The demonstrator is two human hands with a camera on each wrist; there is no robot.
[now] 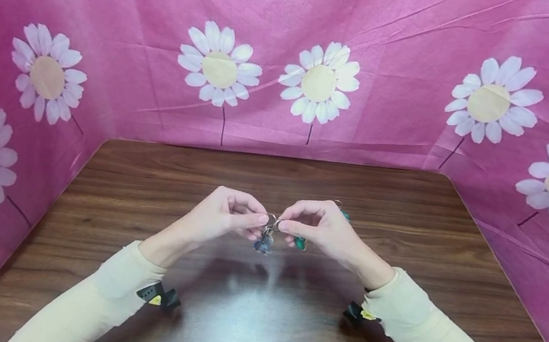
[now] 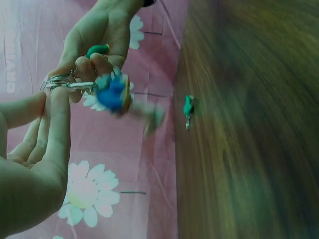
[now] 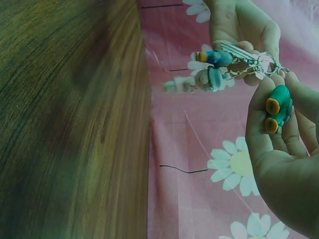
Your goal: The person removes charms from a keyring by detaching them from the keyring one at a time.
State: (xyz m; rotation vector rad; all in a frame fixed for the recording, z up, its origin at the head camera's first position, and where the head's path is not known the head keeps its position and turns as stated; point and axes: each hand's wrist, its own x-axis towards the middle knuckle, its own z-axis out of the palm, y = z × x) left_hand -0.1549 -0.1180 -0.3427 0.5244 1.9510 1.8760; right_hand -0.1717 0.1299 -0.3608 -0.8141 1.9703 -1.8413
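Note:
In the head view my left hand [image 1: 229, 212] pinches a metal key ring [image 1: 271, 218] between thumb and fingertips. From it dangle keys [image 3: 237, 51], a blue figurine charm [image 3: 218, 58] and a paler figurine [image 3: 187, 83], blurred in the left wrist view. Facing it, my right hand [image 1: 322, 224] pinches a smaller ring against the key ring. A green figurine keychain [image 3: 280, 105] with orange feet hangs by the right fingers. Whether the two rings are linked is too small to tell. Both hands are above the table.
Beyond the right hand, another green keychain [image 2: 188, 106] lies on the brown wood-grain table [image 1: 188, 165]. Pink cloth [image 1: 393, 112] printed with white daisies stands round the back and sides. Each wrist wears a black strap device [image 1: 161, 296].

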